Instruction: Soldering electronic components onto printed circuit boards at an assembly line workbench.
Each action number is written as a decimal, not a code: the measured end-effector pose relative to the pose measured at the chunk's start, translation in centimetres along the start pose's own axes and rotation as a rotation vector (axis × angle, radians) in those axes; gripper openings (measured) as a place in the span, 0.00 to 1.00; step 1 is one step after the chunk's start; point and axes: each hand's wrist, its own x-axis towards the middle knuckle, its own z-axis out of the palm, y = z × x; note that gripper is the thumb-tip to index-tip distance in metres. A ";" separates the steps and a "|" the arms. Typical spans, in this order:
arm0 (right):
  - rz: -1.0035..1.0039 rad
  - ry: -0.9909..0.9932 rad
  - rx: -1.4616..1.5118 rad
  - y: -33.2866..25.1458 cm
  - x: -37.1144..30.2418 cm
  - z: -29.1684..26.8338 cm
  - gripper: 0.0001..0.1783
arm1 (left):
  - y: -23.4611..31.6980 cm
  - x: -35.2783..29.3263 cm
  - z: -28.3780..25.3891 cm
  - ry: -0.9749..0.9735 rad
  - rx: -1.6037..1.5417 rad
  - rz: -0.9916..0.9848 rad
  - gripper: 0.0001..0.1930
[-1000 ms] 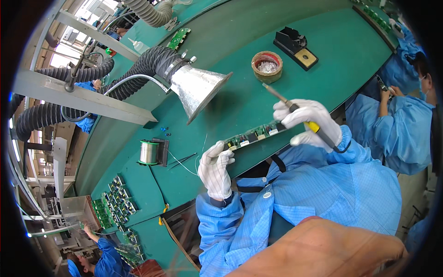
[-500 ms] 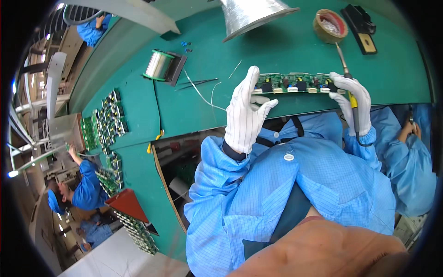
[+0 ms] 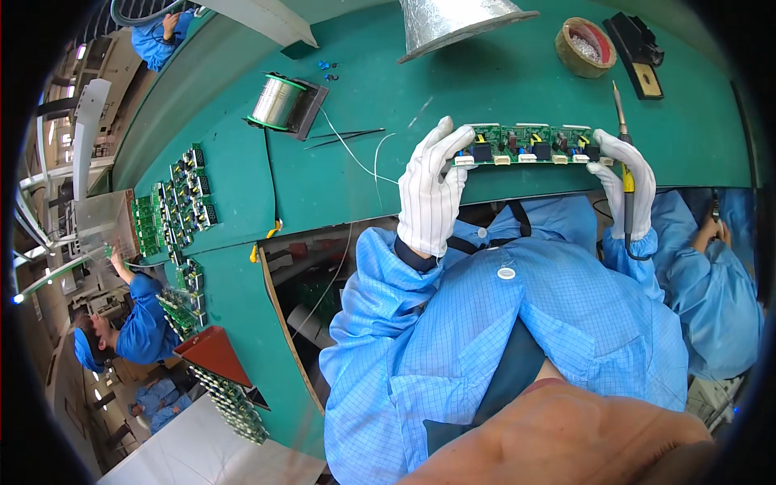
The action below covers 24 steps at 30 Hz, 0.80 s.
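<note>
A long green circuit board [image 3: 525, 155], set with black, yellow and white parts, is held level above the near edge of the bench. My left hand [image 3: 431, 194], in a white striped glove, is closed on the board's left end. At the other end, the gloved thumb and fingers of my right hand [image 3: 643, 182] pinch the board. That same hand also keeps a soldering iron [image 3: 628, 179] with a yellow grip, its metal tip pointing away from me. Thin solder wire [image 3: 356, 156] runs from a spool [image 3: 276, 102] toward my left hand; its end is hard to make out.
Black tweezers [image 3: 346, 136] lie left of my hands. Farther off stand a foil-covered cone [image 3: 461, 28], a round tub [image 3: 570, 52] and an iron stand [image 3: 638, 52]. Several circuit boards [image 3: 190, 190] and a red bin [image 3: 214, 356] occupy the left. Co-workers sit on both sides.
My left hand's spread fingers have closed on the board's left end. The board has shifted slightly right and tilted, showing more of its component face.
</note>
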 end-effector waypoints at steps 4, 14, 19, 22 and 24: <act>0.025 0.025 -0.003 0.1 0.1 0.0 0.22 | 1.1 0.3 0.2 0.028 0.048 0.054 0.22; 0.172 0.147 0.031 1.2 -0.5 0.4 0.20 | 2.9 1.3 1.1 0.063 0.120 0.221 0.27; 0.236 0.180 0.038 1.6 -1.0 0.6 0.19 | 4.0 1.8 1.1 0.051 0.140 0.280 0.27; 0.318 0.192 0.093 1.6 -1.4 0.8 0.19 | 4.5 1.8 1.3 0.025 0.174 0.309 0.28; 0.323 0.200 0.119 2.0 -1.7 0.9 0.20 | 4.7 2.0 1.3 0.020 0.175 0.329 0.28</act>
